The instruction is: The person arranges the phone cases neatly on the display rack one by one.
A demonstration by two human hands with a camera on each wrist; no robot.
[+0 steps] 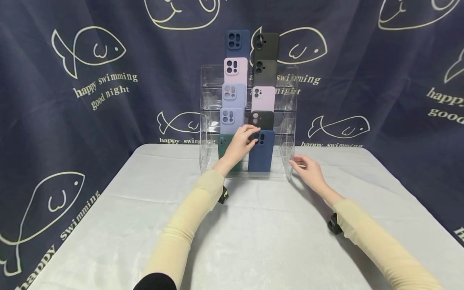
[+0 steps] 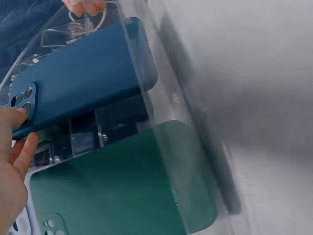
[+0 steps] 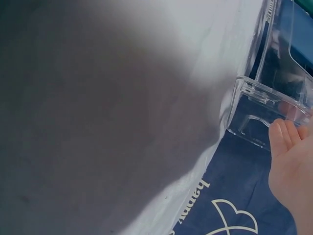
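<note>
At the front of a clear tiered display rack (image 1: 282,175), my left hand (image 1: 239,145) pinches the top of a dark blue phone case (image 1: 262,157). Its thumb presses by the camera cutout, and other fingers sit at the edge in the left wrist view. The blue case (image 2: 88,68) leans upright in the lowest tier. Beside it stands a green phone case (image 2: 117,191), partly covered by my left forearm in the head view. My right hand (image 1: 308,169) holds the rack's right side panel (image 3: 252,117) near its cutout; the thumb's contact is hidden in the right wrist view.
Above rise two columns of phone cases: a navy case (image 1: 239,48), a pink case (image 1: 241,76), lilac ones (image 1: 237,125) on the left; black cases (image 1: 268,72) and another pink case (image 1: 266,98) on the right. A white cloth covers the table (image 1: 253,233); a patterned curtain (image 1: 108,121) hangs behind.
</note>
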